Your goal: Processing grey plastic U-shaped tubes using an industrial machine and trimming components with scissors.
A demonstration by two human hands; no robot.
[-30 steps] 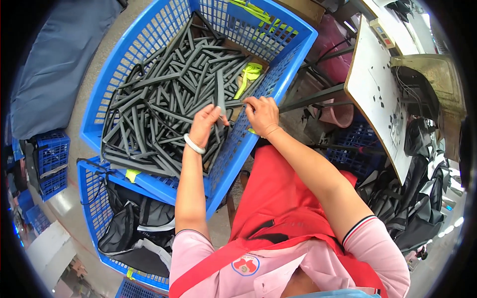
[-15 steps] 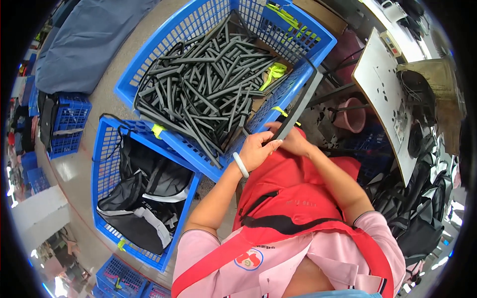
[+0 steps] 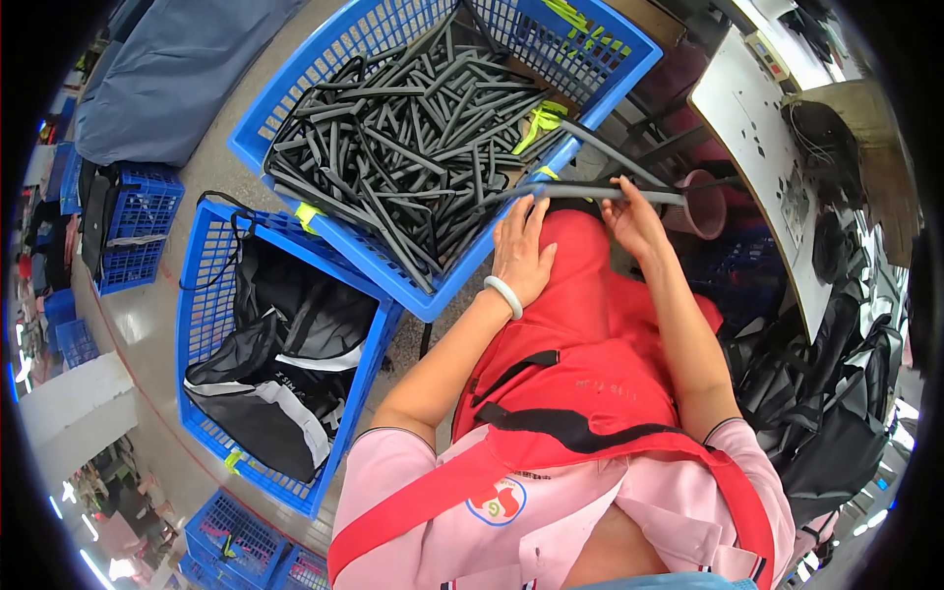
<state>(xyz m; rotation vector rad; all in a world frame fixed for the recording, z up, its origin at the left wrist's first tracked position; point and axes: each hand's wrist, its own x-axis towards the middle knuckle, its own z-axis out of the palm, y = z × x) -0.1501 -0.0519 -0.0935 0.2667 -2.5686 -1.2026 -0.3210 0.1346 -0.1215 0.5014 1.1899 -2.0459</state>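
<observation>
Handling one long grey strip (image 3: pixel 580 191), you have it out over the near edge of the big blue basket (image 3: pixel 429 311), above the lap of your red apron (image 3: pixel 590 324). Your right hand (image 3: pixel 637 224) pinches it between thumb and fingers toward its right end. Your left hand (image 3: pixel 521 261) lies almost flat just under the strip, its fingers nearly straight and their tips at its lower edge; whether they grip it or only rest there, you cannot tell. A second dark length (image 3: pixel 615 157) slants from the basket rim toward that same end, and it is unclear whether it is part of the same piece. As for progress, only this bit is clearly lifted out and between your hands. Much appears left: a thick heap of loose strips (image 3: pixel 413 138) covers most of the basket floor, lying every which way, with a yellow-green band (image 3: pixel 543 126) beside it. In the lower blue basket (image 3: pixel 356 393) lie black and grey cloth pieces (image 3: pixel 256 423); whether any are finished does not show. No sorted stack of strips is visible, so a count of completed ones cannot be given.
</observation>
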